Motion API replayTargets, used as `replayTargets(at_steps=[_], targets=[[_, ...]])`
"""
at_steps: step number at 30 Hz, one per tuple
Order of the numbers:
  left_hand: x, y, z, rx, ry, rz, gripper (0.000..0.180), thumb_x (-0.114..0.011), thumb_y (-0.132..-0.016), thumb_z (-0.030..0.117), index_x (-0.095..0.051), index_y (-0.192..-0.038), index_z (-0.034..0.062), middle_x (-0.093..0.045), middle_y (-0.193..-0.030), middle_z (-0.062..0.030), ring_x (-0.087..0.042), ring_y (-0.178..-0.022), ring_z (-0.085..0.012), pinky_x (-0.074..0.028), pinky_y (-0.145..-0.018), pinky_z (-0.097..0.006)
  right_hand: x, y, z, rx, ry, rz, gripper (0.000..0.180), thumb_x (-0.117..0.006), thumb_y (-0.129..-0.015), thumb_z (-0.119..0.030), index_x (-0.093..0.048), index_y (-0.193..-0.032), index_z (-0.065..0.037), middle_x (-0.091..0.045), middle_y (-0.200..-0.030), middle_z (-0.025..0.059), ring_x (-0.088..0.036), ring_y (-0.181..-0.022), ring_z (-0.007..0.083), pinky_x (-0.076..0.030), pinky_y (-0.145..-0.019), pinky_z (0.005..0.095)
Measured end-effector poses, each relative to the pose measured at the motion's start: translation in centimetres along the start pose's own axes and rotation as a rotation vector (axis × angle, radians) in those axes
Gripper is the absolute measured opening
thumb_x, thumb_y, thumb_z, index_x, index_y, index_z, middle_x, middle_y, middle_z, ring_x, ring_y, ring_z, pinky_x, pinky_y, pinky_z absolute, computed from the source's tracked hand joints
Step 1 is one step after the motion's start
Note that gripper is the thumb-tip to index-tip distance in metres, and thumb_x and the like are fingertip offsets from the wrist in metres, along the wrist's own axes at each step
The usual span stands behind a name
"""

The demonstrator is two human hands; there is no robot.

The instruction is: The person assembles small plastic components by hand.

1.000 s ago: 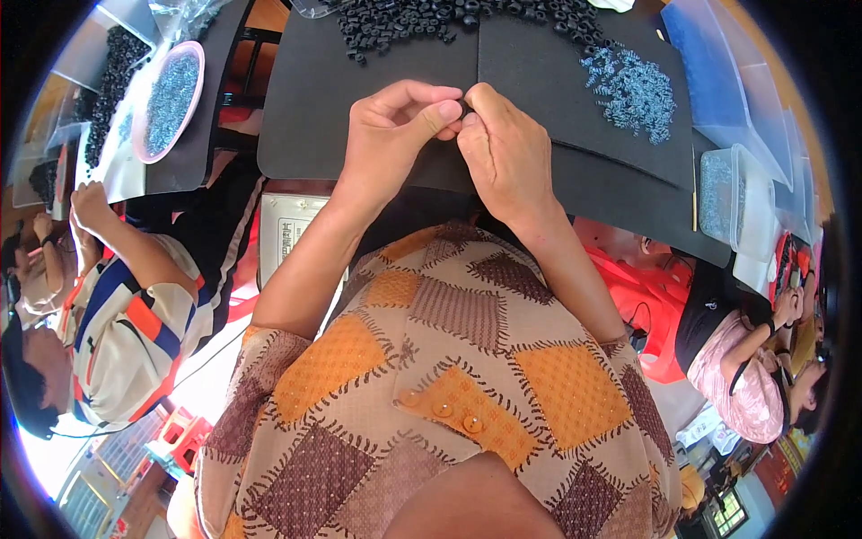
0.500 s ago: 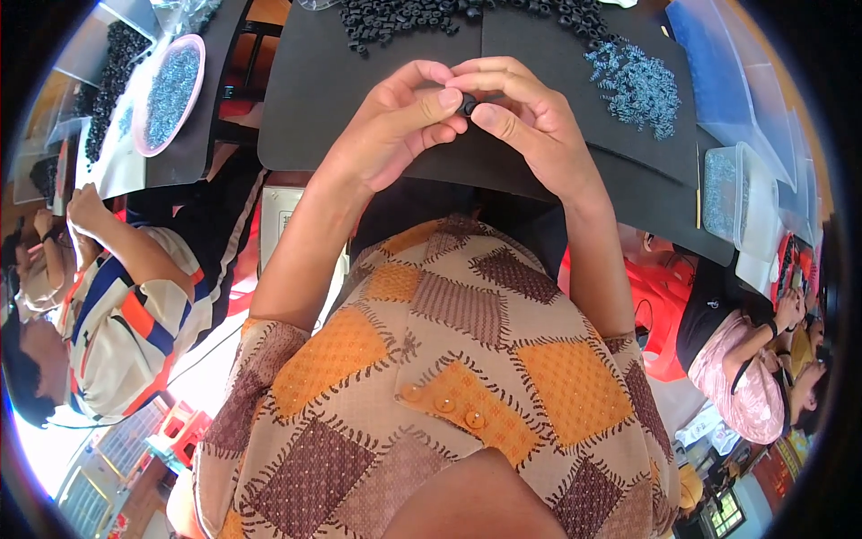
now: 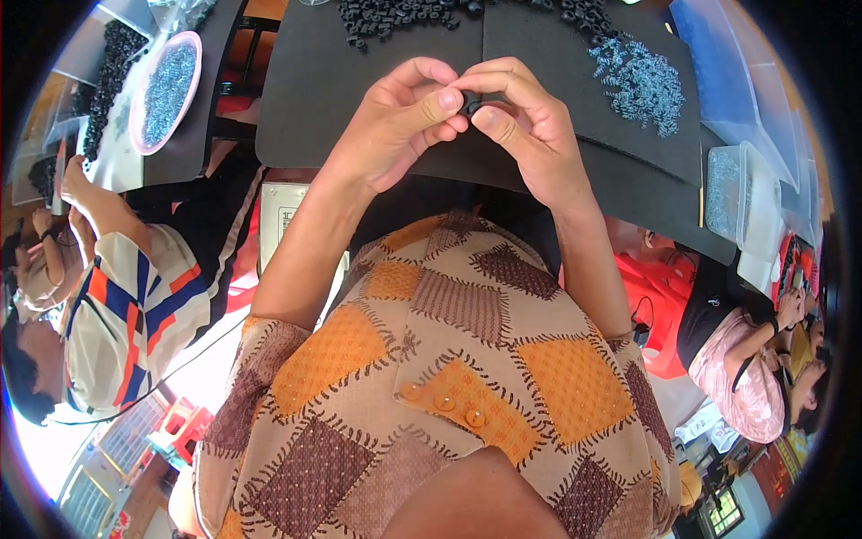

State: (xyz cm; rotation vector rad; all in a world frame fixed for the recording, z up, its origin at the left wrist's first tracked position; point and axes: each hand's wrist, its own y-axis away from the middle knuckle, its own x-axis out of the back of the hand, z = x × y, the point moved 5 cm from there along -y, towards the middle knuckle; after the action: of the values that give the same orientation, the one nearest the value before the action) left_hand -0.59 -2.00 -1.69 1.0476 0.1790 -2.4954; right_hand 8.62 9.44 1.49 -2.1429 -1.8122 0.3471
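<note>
My left hand (image 3: 402, 112) and my right hand (image 3: 528, 117) meet over the near part of the black table (image 3: 310, 108). Between their thumbs and fingers is a small black plastic part (image 3: 469, 104), mostly covered by the fingertips. Both hands are closed on it in a pinch. Beyond them, a heap of similar black parts (image 3: 404, 16) lies along the far side of the table. To the right of my right hand, a loose pile of small metal springs (image 3: 642, 85) is spread on the table top.
At right stands a clear plastic tub (image 3: 725, 193) of springs, beside a tall translucent bin (image 3: 745, 85). A pink-rimmed bowl (image 3: 169, 94) of springs sits on the left table. One co-worker (image 3: 135, 305) sits at left; another person (image 3: 745, 368) is at right.
My hands stay almost in place, with the black part turned slightly between the fingertips. The co-worker at left has shifted an arm and leaned a little.
</note>
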Motion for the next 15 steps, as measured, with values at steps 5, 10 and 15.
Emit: replayTargets(at_steps=[5, 10, 15], targets=[[-0.28, 0.11, 0.00, -0.016, -0.027, 0.011, 0.017, -0.068, -0.092, 0.010, -0.059, -0.106, 0.0077, -0.066, -0.089, -0.0040, -0.067, -0.081, -0.0122, -0.056, -0.070, -0.021, 0.05, 0.19, 0.11, -0.012, -0.032, 0.021, 0.024, -0.060, -0.093, -0.001, -0.064, -0.116, 0.000, -0.056, -0.117, 0.0067, -0.057, -0.109, 0.0150, -0.049, -0.094, 0.0306], [-0.63, -0.08, 0.08, 0.003, -0.006, 0.006, 0.018, -0.069, -0.092, 0.010, -0.059, -0.107, 0.0077, -0.066, -0.089, -0.0041, -0.067, -0.081, -0.0125, -0.056, -0.071, -0.021, 0.34, 0.20, 0.01, -0.042, -0.122, -0.003, 0.026, -0.060, -0.093, -0.002, -0.065, -0.118, -0.001, -0.056, -0.118, 0.0057, -0.055, -0.111, 0.0147, -0.048, -0.096, 0.0314], [-0.38, -0.06, 0.02, -0.003, 0.012, 0.000, 0.020, -0.070, -0.091, 0.009, -0.059, -0.108, 0.0082, -0.067, -0.091, -0.0049, -0.067, -0.081, -0.0125, -0.056, -0.072, -0.022, 0.18, 0.37, 0.33, -0.066, -0.212, 0.009, 0.025, -0.061, -0.093, -0.004, -0.065, -0.118, -0.001, -0.056, -0.119, 0.0055, -0.054, -0.113, 0.0150, -0.047, -0.097, 0.0317]])
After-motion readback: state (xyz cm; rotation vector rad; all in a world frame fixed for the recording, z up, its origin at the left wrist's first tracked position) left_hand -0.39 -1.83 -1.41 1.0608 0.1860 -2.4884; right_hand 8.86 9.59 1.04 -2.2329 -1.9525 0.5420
